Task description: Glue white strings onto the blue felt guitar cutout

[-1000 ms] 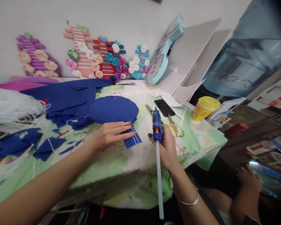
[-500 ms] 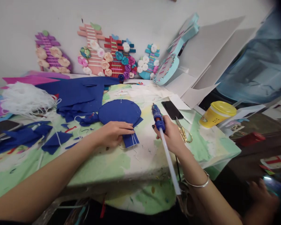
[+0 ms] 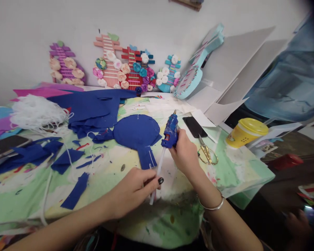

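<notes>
In the head view, my right hand [image 3: 187,151] grips a blue glue gun [image 3: 170,130] with its nozzle pointing away from me. A long translucent glue stick [image 3: 161,163] sticks out of the gun's back end. My left hand [image 3: 137,191] has its thumb and fingers closed around the lower part of that stick. Just beyond the left hand lies a blue oval piece [image 3: 136,130] with a short strip [image 3: 147,158] below it. Bits of white string lie on that strip, close to my left fingertips.
Gold-handled scissors [image 3: 208,153] and a black phone [image 3: 194,126] lie to the right, near a yellow-lidded cup [image 3: 247,132]. White yarn [image 3: 39,113] and blue cloth scraps [image 3: 68,160] cover the left side. Decorated guitar shapes [image 3: 133,69] lean on the wall. Another person's hand [image 3: 299,225] shows lower right.
My left hand has left the blue strip and come nearer to me, closing on the glue stick. The glue gun has turned, and its stick now slants down to the left.
</notes>
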A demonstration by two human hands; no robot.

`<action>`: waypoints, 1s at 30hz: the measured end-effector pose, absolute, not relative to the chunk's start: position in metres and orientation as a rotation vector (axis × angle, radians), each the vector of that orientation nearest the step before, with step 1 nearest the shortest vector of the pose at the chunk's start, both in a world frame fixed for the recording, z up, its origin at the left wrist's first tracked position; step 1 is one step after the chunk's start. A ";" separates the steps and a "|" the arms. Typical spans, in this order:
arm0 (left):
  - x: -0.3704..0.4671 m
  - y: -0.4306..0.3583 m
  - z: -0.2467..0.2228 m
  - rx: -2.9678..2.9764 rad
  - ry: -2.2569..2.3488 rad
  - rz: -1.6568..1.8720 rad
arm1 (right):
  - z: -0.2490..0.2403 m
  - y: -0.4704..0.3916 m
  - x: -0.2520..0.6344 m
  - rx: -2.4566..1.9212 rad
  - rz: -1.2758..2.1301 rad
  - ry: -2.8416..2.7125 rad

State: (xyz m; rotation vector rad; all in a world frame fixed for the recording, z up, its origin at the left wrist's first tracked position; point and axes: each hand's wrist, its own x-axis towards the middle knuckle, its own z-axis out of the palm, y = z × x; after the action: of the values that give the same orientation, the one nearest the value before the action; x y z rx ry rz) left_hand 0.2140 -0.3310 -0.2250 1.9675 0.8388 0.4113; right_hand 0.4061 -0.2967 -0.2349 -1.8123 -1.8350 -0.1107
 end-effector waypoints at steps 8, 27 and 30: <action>0.220 -0.335 -0.240 1.524 0.763 0.436 | -0.236 -0.302 0.403 -1.770 -0.088 -1.843; 0.189 -0.252 -0.229 2.464 1.016 0.437 | -0.248 -0.326 0.438 -1.209 1.213 -1.389; 0.192 -0.243 -0.238 2.507 0.989 0.364 | -0.254 -0.330 0.446 -1.225 1.295 -1.339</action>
State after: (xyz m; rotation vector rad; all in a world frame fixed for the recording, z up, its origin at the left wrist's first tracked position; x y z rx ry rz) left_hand 0.1923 -0.2431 -0.2382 2.5072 0.9889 0.3644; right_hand 0.4461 -0.3302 -0.2537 -1.2245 -1.3390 1.2952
